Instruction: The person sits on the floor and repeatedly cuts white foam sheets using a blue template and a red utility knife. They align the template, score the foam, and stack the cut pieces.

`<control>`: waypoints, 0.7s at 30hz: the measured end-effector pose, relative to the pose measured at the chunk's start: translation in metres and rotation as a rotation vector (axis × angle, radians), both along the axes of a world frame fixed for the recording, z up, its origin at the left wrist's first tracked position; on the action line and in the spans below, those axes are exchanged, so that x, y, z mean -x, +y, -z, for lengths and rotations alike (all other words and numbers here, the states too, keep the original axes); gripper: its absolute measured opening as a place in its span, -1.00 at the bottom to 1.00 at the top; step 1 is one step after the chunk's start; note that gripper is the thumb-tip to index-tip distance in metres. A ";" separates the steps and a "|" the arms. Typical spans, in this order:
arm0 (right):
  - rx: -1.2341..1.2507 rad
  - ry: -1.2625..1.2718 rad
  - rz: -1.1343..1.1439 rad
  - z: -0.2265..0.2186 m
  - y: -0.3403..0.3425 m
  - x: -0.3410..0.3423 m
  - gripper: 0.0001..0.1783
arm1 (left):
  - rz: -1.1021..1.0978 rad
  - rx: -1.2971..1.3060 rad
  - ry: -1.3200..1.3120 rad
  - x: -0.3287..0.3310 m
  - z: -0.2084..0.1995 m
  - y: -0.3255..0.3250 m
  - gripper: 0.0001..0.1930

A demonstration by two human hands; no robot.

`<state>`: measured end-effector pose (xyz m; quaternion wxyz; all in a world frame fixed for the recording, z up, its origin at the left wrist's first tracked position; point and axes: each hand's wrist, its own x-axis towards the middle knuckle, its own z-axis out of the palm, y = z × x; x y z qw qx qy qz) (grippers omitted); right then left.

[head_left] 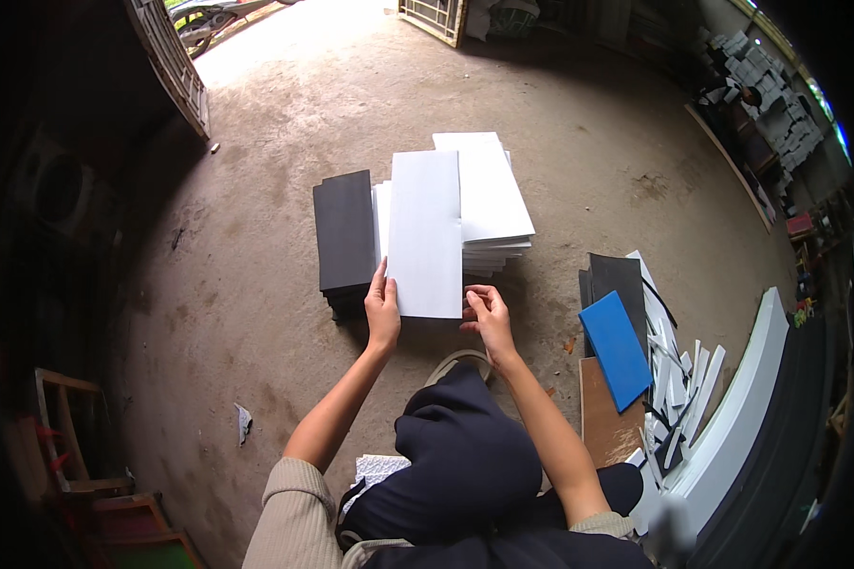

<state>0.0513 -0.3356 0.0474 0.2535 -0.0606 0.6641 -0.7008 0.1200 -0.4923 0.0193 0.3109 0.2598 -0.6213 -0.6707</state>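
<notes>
A long white rectangular board (426,232) is held out in front of me over the stacks. My left hand (382,308) is closed on its left edge near the bottom, thumb on top. Beside the lower right corner is my right hand (489,321), its fingers bent and apart; whether the fingertips touch the edge I cannot tell. Behind the board to the right rises a stack of white boards (489,185). To the left stands a stack of dark grey boards (344,230), with more white pieces partly hidden between them.
On the right lie a blue panel (617,349), a brown board (605,408), dark sheets (619,275) and a heap of white offcut strips (678,389). Long white lengths (745,398) curve along that side. Wooden frames (71,427) stand at left; a gate (166,62) is beyond.
</notes>
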 end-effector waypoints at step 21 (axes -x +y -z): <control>-0.541 0.583 -0.218 0.078 -0.036 0.030 -0.55 | 0.058 0.858 -0.459 0.025 0.043 -0.024 -0.33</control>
